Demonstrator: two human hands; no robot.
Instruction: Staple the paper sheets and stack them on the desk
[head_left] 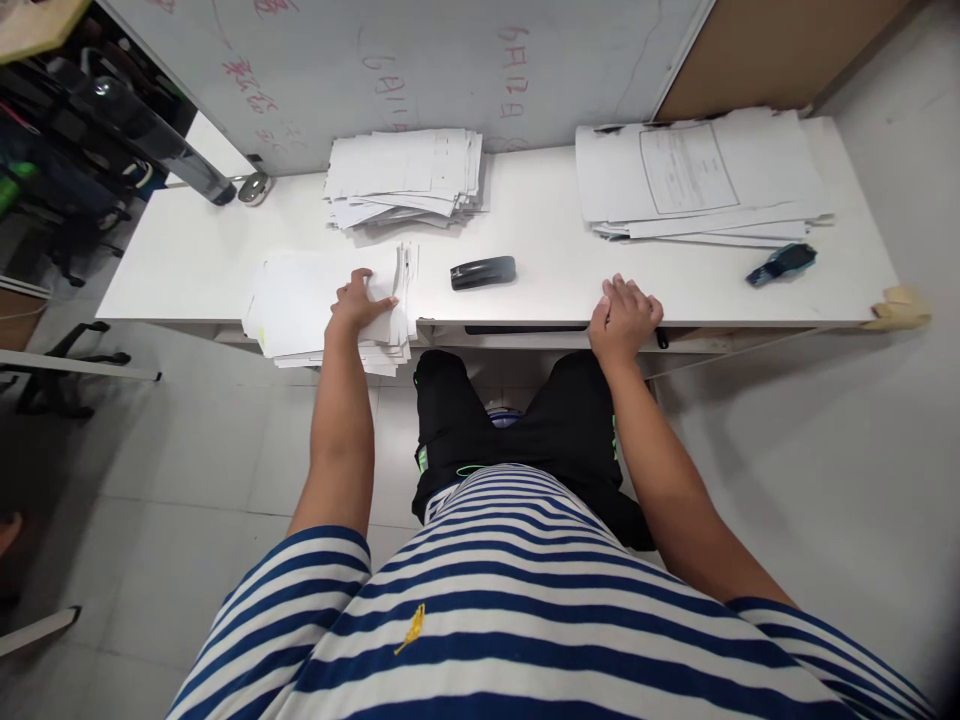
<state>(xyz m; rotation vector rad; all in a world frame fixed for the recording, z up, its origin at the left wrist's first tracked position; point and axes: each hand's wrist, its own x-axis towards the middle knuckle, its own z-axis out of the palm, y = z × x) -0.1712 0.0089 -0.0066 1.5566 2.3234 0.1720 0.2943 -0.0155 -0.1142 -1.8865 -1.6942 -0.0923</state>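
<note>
My left hand lies on a stack of white papers, its thumb and fingers spread over the top sheets. The stack juts past the desk's front edge, and its right-hand sheets fan slightly upward. At the front edge of the desk rests my right hand, fingers curled together; what they hold, if anything, is hidden. A small black end shows just beside that hand, below the edge; I cannot tell whether it is held. Between the hands, a black stapler lies on the white desk.
Against the whiteboard sit a second paper stack and a wider one. A dark blue-black object lies at the right. A clear bottle and a round metallic object stand at the left end.
</note>
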